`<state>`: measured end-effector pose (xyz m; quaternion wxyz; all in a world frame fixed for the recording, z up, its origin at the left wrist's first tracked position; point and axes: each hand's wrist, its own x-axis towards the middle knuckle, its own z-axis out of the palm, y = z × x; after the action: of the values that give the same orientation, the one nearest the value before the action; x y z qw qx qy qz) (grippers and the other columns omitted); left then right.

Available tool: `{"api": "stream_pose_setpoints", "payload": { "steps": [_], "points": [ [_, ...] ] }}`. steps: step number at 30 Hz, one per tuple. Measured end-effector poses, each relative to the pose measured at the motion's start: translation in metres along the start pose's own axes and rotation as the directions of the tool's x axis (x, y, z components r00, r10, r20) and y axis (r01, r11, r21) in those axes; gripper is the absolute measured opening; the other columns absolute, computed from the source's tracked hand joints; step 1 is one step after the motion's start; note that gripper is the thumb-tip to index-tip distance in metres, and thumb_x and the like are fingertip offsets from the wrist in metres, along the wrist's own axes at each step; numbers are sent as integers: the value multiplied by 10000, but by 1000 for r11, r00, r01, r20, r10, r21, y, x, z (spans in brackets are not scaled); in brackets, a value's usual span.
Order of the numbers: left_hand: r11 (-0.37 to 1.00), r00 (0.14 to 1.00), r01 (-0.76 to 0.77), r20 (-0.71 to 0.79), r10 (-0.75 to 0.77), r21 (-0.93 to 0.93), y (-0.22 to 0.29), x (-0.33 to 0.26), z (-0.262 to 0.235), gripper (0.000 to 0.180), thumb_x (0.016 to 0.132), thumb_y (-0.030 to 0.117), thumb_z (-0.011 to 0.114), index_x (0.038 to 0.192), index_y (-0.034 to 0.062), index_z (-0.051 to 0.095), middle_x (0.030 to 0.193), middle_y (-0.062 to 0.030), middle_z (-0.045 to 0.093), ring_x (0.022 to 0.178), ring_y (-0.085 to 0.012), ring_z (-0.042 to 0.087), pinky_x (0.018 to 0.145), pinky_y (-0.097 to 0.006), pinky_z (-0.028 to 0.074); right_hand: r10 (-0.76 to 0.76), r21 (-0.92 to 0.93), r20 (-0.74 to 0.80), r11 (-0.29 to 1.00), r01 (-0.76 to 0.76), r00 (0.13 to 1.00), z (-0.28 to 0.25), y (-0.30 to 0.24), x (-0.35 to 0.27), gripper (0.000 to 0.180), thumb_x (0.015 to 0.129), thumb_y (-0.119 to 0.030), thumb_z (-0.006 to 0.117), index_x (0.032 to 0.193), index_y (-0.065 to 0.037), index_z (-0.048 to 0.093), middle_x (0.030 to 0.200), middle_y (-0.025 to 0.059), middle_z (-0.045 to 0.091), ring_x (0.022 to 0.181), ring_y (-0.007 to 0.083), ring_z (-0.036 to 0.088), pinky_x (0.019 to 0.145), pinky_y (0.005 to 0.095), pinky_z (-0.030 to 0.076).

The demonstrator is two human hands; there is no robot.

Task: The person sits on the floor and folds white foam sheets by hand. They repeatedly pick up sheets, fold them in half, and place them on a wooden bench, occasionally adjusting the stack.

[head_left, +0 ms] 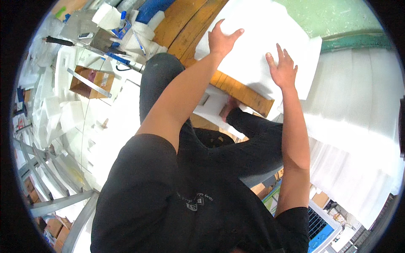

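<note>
1. Plainly, the white sheet (253, 52) lies flat beneath the fingers of both hands, filling the space between them and reaching past their tips. It looks foam-like, smooth and very bright, with an angular outline and a soft shadow just below the right fingers.
2. The left hand (222, 41) is over the sheet's left part, thumb and fingers spread apart, gripping nothing.
3. The right hand (283, 72) is over its right part, fingers fanned and slightly bent, also gripping nothing. Whether either hand presses on the surface, I cannot tell.
4. Under the sheet, a wooden bench (242, 92) shows below the fingers and left of them.
5. Right of the right fingers spread broad white sheets (354, 90); beyond the fingertips is a green surface (333, 17).
6. Well left of the left fingers sit a blue marker (122, 19) and a cardboard box (78, 80).
</note>
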<state>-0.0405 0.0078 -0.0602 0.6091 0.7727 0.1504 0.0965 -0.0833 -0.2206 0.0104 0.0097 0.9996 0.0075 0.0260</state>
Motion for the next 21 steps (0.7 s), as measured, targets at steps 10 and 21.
{"api": "stream_pose_setpoints", "payload": {
  "steps": [10,21],
  "points": [
    [999,1000,13,25,-12,-33,6,-1,-10,990,734,578,874,1449,1,505,1311,-212,657,1239,-331,604,1059,-443,500,137,72,19,988,-138,990,13,-56,20,767,1023,-702,236,1643,-253,298,1695,206,230,1552,460,213,1233,679,108],
    [998,998,-60,-7,60,-20,7,2,-11,1010,721,584,875,1421,-51,521,1214,-216,702,1116,-294,696,984,-398,549,120,45,34,992,-122,992,17,-54,27,751,1027,-680,209,1626,-249,346,1675,192,297,1533,449,278,1233,650,172]
  ]
}}
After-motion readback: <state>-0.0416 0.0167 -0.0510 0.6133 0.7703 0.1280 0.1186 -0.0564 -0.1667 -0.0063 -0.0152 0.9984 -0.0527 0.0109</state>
